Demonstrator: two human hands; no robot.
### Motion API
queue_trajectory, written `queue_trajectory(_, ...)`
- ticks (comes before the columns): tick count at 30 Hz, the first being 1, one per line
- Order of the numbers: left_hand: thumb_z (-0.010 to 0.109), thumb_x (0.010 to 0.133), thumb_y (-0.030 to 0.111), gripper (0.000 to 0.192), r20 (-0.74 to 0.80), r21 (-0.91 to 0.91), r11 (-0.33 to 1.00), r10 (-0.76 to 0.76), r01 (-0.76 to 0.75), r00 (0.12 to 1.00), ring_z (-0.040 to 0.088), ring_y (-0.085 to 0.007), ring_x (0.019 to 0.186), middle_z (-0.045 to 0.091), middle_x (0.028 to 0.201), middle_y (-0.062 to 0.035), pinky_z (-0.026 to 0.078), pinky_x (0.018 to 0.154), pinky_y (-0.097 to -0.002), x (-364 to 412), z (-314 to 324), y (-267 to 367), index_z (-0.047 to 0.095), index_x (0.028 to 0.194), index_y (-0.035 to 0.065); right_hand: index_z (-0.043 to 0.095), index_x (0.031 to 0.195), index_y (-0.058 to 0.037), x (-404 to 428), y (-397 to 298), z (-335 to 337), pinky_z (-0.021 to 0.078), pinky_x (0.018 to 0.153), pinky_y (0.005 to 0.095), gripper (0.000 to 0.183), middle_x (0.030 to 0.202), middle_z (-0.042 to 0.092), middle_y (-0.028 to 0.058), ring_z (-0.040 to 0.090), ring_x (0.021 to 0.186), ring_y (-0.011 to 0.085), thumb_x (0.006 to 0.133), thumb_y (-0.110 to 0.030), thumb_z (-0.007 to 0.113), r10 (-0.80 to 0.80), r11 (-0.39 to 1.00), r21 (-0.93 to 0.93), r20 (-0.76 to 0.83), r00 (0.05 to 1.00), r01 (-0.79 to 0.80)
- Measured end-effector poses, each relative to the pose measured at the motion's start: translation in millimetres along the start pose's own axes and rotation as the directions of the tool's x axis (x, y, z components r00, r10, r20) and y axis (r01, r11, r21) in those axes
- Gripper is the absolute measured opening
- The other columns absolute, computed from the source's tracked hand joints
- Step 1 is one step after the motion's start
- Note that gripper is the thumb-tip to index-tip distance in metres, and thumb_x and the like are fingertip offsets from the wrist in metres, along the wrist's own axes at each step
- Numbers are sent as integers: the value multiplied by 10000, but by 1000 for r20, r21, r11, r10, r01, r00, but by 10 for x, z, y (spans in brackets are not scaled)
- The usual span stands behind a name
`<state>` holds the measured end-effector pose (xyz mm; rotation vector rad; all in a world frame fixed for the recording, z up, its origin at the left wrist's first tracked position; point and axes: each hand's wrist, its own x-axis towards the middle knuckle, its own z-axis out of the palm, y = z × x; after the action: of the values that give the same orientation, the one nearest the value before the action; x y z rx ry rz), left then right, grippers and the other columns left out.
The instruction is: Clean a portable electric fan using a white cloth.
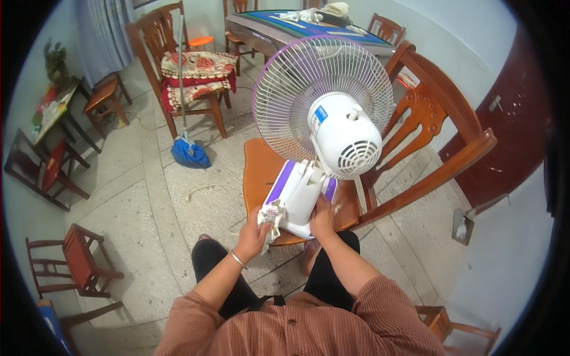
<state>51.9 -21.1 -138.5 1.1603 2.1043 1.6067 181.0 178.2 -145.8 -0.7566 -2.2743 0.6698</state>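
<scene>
A white and purple electric fan [345,133] stands on the seat of a wooden chair [258,167], its back and motor housing towards me. My left hand [254,233] holds a crumpled whitish cloth [271,216] at the left side of the fan's base [278,187]. On the other side, my right hand [321,218] rests against the fan's white stand [303,200], its fingers partly hidden behind it. The round wire grille [285,89] with a purple rim leans over the chair's far part. A pale cord [213,186] lies on the floor left of the chair.
Ahead on the left, a mop with a blue head [190,153] leans by a chair bearing flowered cushions [198,66]. A table with a blue top [307,26] stands beyond the fan. Wooden chairs [84,258] line the left side. A dustpan [463,227] is at the right wall.
</scene>
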Motion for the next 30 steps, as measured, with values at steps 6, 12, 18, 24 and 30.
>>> queue_trajectory(6, 577, 858, 95, 526, -392, 47, 907, 402, -419, 827, 585, -350, 1074, 569, 1175, -218, 464, 894, -380, 1166, -410, 1670, 396, 1348, 30, 595, 1224, -93, -5, -99, -74, 330, 1031, 484, 419, 1218, 607, 130, 485, 1238, 346, 829, -6, 486, -27, 1000, -3, -97, 995, 27)
queue_trajectory(12, 670, 847, 167, 444, -204, 521, 822, 382, -230, 901, 576, -360, 1004, 573, 1119, -142, 477, 865, -396, 1714, -806, 1490, 527, 1262, 105, 560, 1247, -45, 52, -180, -68, 346, 1040, 462, 438, 1288, 542, 214, 478, 1216, 383, 815, 13, 518, 29, 998, -49, 41, 999, -27)
queue_trajectory(18, 651, 863, 130, 444, -463, 486, 874, 275, -18, 842, 577, -343, 1068, 563, 1181, -165, 471, 883, -395, 1450, -1608, 1135, 493, 1277, 112, 446, 1356, -9, 282, -152, -509, 332, 1078, 388, 454, 1320, 523, 179, 456, 1265, 298, 910, -86, 479, 384, 778, 550, -35, 922, -303)
queue_trajectory(24, 706, 828, 132, 520, -351, 400, 915, 209, -55, 913, 637, -360, 968, 629, 1106, -156, 504, 818, -414, 1468, -1419, 1655, 428, 1267, 160, 456, 1341, -18, 1133, -1603, -2166, 287, 1096, 465, 694, 1361, 462, 201, 379, 1318, 356, 809, -409, 672, -522, 803, 35, -442, 730, 595)
queue_trajectory(30, 650, 846, 85, 422, -92, 447, 791, 506, -419, 858, 657, -266, 865, 586, 1116, -119, 533, 774, -371, 1664, -503, 2283, 494, 1236, 124, 520, 1296, -125, 1405, -1734, -1985, 388, 1018, 465, 690, 1240, 568, 187, 479, 1235, 377, 693, -359, 759, -434, 899, 37, -78, 898, 437)
